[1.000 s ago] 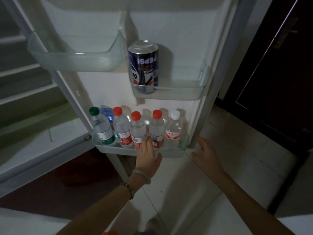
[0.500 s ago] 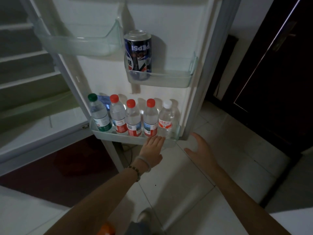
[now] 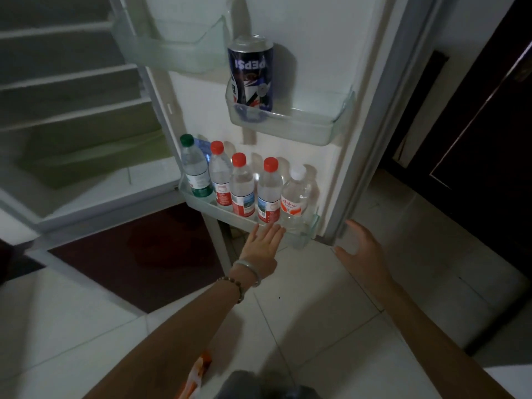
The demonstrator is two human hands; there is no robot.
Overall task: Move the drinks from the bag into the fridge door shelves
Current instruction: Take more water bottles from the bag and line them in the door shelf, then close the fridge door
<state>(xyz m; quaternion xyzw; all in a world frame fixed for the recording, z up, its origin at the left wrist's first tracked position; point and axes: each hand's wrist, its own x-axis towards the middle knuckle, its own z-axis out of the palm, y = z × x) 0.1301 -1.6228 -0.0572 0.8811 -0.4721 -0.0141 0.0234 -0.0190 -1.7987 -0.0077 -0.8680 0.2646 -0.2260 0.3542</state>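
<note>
While five bottles point(image 3: 241, 185) stand in the bottom door shelf point(image 3: 299, 239), your left hand point(image 3: 263, 246) rests flat at its rim, fingers together; your right hand point(image 3: 361, 254) hovers, fingers apart, empty.

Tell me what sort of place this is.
Probably a home kitchen: an open fridge door with clear shelves holding water bottles and a Pepsi can, above a pale tiled floor.

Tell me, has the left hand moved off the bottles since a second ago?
Yes. The left hand has drawn back down from the red-capped bottles to just below the bottom door shelf, open and empty.
</note>
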